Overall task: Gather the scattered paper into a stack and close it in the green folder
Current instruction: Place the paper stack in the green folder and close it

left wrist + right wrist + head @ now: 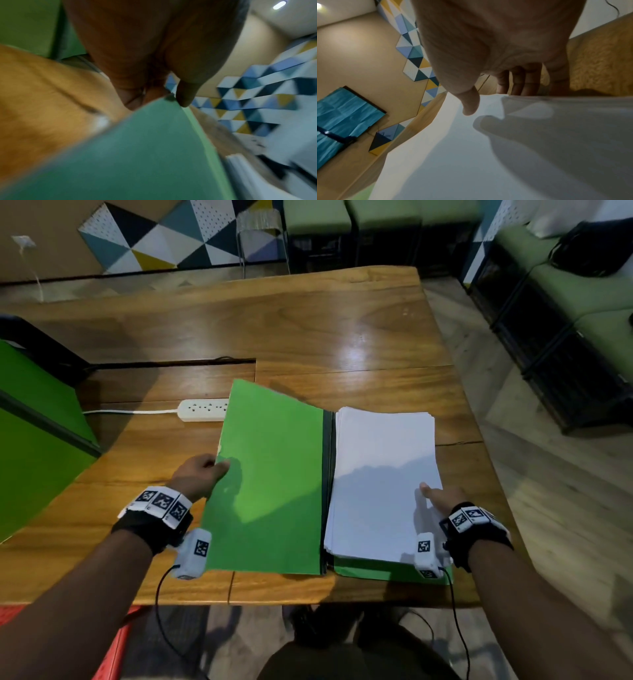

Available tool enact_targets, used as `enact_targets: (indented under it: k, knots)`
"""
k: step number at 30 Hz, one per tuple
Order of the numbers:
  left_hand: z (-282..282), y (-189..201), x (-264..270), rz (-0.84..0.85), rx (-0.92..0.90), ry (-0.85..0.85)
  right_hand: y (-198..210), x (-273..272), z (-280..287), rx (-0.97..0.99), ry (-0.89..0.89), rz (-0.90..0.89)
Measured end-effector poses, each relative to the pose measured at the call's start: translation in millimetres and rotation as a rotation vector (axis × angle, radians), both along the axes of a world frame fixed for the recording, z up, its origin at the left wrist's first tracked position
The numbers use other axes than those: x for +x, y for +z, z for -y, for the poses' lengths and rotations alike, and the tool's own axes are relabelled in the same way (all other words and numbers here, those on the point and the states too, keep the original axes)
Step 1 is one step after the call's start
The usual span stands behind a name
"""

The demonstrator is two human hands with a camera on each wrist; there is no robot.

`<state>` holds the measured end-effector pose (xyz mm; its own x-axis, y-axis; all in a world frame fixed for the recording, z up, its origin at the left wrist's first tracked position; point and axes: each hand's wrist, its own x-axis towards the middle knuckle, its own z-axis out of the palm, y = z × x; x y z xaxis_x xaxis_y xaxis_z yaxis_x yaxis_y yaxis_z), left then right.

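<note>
- Your left wrist view is smeared: the green folder (137,155) flap and the table (42,94) beneath show only as soft colour.
- From the head view, that flap covers the right end of the power strip (202,409).
- Your right hand (442,498) hides its fingers below the right edge of the paper stack (380,481); they seem curled under it.
- The folder's right half lies mostly hidden under the stack.
</note>
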<state>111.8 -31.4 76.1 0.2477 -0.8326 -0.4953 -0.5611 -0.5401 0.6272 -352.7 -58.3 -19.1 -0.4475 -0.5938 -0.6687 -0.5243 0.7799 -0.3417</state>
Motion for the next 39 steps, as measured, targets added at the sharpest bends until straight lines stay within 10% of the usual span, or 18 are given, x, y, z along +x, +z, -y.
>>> enact_targets:
  k: [12, 17, 30, 39]
  knots:
    - [-39, 114, -161, -0.256, -0.210, -0.479, 9, -20, -9, -0.058, 0.088, 0.212]
    - [-35, 85, -211, -0.372, -0.079, -0.522, 19, -28, -16, -0.132, 0.161, 0.208]
    - [13, -73, -216, 0.221, 0.293, -0.215, 5, -37, -21, -0.115, 0.269, 0.002]
    - [22, -78, -233, 0.149, 0.312, -0.007, -5, -54, -1, -0.258, 0.012, 0.162]
